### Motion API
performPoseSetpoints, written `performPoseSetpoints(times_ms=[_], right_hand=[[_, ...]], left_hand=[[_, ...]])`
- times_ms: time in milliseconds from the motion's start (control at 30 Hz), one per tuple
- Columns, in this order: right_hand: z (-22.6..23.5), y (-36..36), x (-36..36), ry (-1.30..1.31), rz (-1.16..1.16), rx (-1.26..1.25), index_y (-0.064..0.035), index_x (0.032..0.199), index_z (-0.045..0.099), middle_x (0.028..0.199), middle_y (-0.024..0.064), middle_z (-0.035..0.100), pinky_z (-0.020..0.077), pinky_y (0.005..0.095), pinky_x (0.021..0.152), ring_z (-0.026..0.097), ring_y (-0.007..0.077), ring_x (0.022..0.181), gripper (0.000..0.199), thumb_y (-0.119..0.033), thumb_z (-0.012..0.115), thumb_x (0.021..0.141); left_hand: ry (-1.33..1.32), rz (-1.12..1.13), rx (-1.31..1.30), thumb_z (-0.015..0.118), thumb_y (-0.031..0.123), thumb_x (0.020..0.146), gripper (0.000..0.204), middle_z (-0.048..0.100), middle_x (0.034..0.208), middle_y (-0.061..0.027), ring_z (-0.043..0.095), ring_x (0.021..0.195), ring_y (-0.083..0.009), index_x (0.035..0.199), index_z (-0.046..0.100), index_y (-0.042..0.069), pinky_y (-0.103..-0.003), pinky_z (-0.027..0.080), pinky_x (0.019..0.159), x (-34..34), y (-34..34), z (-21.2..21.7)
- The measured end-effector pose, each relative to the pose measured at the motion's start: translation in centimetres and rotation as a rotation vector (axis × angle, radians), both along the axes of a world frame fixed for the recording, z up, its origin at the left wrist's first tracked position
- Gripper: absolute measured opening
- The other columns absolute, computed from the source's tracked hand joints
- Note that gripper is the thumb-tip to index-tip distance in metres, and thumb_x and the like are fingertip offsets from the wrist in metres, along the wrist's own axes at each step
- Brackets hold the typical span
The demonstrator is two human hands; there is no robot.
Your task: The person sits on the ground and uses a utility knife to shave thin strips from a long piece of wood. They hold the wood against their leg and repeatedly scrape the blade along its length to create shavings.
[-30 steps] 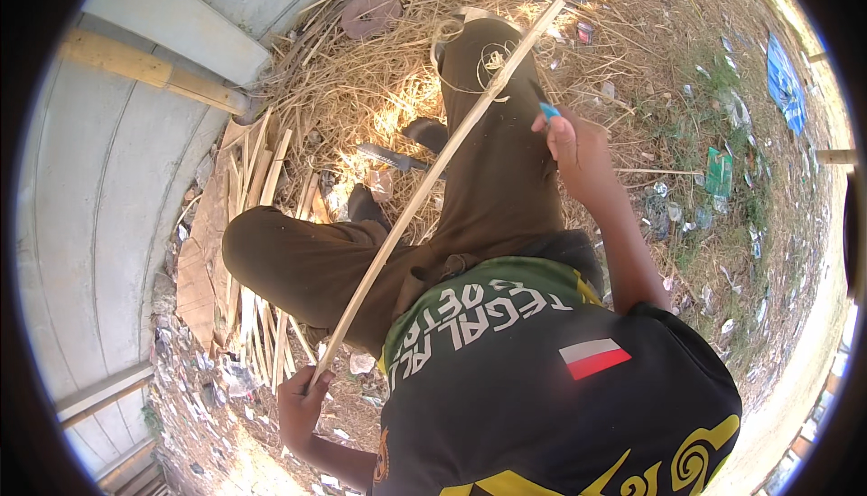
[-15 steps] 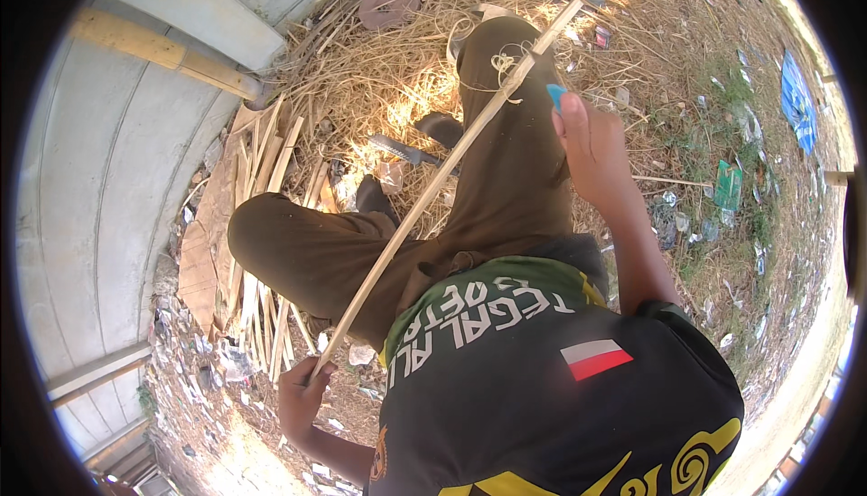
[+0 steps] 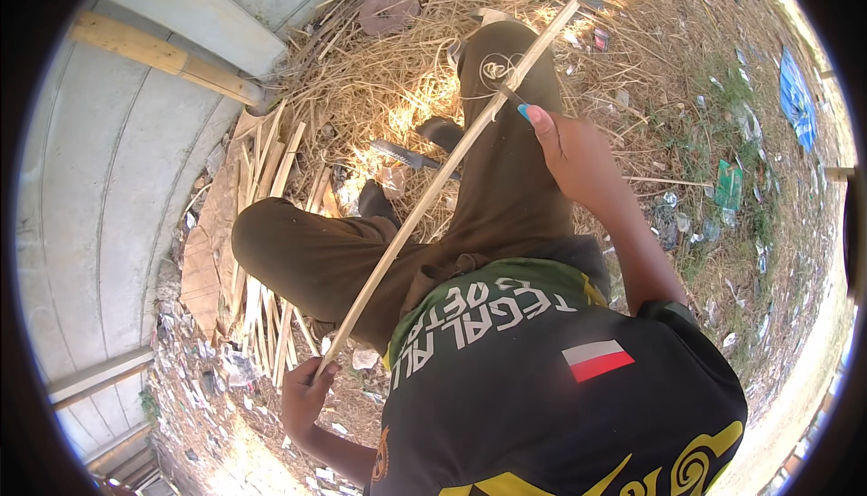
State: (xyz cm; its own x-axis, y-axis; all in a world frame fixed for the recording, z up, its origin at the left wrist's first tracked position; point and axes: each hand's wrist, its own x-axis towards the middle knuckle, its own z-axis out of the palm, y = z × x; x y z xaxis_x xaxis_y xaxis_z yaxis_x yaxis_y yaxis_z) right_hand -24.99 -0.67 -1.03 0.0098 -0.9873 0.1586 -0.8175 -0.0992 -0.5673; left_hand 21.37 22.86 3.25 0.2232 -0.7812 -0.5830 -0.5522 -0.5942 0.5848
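A long pale bamboo strip point(image 3: 411, 222) lies slantwise across my lap, its far end resting over my right thigh. The fingers of my left hand point(image 3: 305, 398) are closed round its near end. In my right hand point(image 3: 578, 153) is a knife with a light-blue handle point(image 3: 524, 111), mostly hidden by my fist. Its short dark blade point(image 3: 511, 94) meets the strip near the far end. Thin curled shavings point(image 3: 495, 70) hang beside the blade, above my thigh.
Several cut strips point(image 3: 262, 315) lie in a pile on brown cardboard point(image 3: 199, 275) to my left. A larger blade point(image 3: 397, 152) rests on the straw between my legs. A bamboo pole point(image 3: 163, 58) leans by the grey wall. Straw and litter cover the ground.
My right hand has moved left and slightly down, bringing the knife onto the strip, where its blade now shows. My left hand stays closed on the strip's near end.
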Motion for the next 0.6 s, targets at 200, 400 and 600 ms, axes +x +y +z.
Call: performPoseSetpoints(times_ms=[200, 400, 600], right_hand=[[2.3, 1.8, 0.1, -0.383, 0.041, -0.307, -0.0032, 0.09, 0.068, 0.061, 0.0179, 0.056, 0.0446, 0.0488, 0.057, 0.057, 0.0425, 0.057, 0.059, -0.049, 0.039, 0.115], [3.0, 0.7, 0.7, -0.229, -0.044, -0.051, -0.007, 0.088, 0.066, 0.059, 0.0164, 0.055, 0.0439, 0.0477, 0.054, 0.057, 0.0399, 0.055, 0.054, -0.047, 0.041, 0.115], [-1.6, 0.1, 0.6, 0.078, 0.034, -0.168, -0.007, 0.086, 0.066, 0.058, 0.0169, 0.055, 0.0438, 0.0479, 0.053, 0.058, 0.0395, 0.052, 0.053, -0.045, 0.043, 0.115]], left_hand=[[0.001, 0.064, 0.042, 0.076, 0.017, 0.099, 0.017, 0.055, 0.063, 0.0053, 0.041, 0.057, -0.0025, 0.101, 0.08, 0.0, -0.026, 0.028, 0.051, 0.0, 0.4, -0.2], [-0.008, 0.052, 0.021, 0.078, 0.02, 0.098, 0.02, 0.055, 0.063, 0.005, 0.042, 0.057, -0.0028, 0.103, 0.081, 0.0, -0.026, 0.029, 0.051, 0.0, 0.1, -0.2], [-0.055, 0.037, 0.055, 0.078, 0.018, 0.097, 0.018, 0.058, 0.063, 0.0035, 0.043, 0.056, -0.0042, 0.102, 0.081, 0.001, -0.026, 0.031, 0.052, 0.0, -0.4, 0.9]])
